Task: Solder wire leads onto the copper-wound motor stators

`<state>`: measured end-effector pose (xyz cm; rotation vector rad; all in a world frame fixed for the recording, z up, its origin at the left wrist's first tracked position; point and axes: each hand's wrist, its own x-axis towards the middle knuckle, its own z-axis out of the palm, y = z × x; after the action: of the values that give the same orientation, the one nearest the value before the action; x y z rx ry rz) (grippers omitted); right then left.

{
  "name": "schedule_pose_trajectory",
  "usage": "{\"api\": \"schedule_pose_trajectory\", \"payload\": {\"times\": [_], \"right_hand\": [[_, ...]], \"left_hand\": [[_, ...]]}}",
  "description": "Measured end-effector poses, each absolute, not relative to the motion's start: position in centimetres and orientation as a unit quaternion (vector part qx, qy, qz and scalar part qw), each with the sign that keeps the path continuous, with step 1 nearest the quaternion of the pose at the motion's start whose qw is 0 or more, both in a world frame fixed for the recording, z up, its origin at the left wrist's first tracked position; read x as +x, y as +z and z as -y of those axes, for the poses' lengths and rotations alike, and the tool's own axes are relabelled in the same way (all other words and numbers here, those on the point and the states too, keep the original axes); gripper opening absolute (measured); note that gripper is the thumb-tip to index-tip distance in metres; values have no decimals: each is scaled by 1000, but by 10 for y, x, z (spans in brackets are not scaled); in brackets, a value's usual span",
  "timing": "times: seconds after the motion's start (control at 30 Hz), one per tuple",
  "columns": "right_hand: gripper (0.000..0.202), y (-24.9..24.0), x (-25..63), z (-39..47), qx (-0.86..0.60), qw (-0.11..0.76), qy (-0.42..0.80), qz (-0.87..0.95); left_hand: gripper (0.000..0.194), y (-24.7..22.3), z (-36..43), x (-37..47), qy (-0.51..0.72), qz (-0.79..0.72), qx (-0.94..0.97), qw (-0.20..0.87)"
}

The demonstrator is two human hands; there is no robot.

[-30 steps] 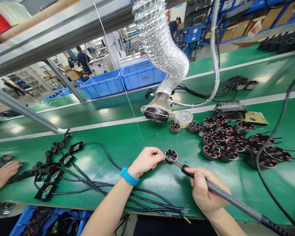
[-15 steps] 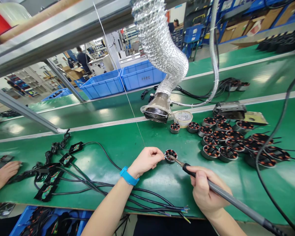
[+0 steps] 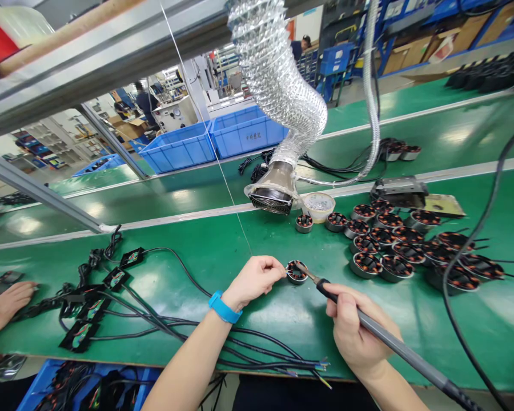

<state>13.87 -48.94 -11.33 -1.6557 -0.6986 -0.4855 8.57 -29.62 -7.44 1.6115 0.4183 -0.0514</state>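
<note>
My left hand, with a blue band at the wrist, is pinched at the left edge of a small round motor stator. A thin wire of solder hangs down to that hand; whether the fingers grip it or a lead is too small to tell. My right hand is wrapped round a grey and black soldering iron, whose metal tip is over the stator's coils. The stator lies on the green bench.
Several stators stand to the right, near a round tub and a fume duct. Black cables with small boards lie at left. Another person's hand rests at the far left. Blue bins stand behind.
My right hand and the soldering iron have shifted slightly left and up over the stator. On the far belt, the cables and stators have moved left.
</note>
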Motion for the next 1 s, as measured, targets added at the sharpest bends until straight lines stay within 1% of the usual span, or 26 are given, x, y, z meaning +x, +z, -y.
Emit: {"api": "schedule_pose_trajectory", "payload": {"times": [0.2,0.37,0.5,0.57,0.7,0.87,0.93,1.0], "right_hand": [[29,-103,145,479,-707,587,-192,344],[34,-101,150,470,-727,551,-183,367],[48,-106,151,462,-754,522,-132,377],[52,-109,152,457,-763,511,-104,383],[48,-113,156,452,-761,501,-54,408],[43,-113,157,461,-760,486,-35,430],[41,-113,156,467,-765,476,-47,432],[41,-116,156,472,-768,470,-66,430]], "left_hand": [[20,-75,296,86,-19,-183,716,674],[19,-74,297,87,-19,-187,716,672],[20,-76,297,87,-17,-185,716,673],[21,-76,297,86,-14,-176,715,676],[18,-76,294,85,-13,-177,727,663],[9,-75,287,83,67,-166,784,595],[11,-74,286,83,65,-158,792,586],[17,-73,284,82,43,-155,799,580]]}}
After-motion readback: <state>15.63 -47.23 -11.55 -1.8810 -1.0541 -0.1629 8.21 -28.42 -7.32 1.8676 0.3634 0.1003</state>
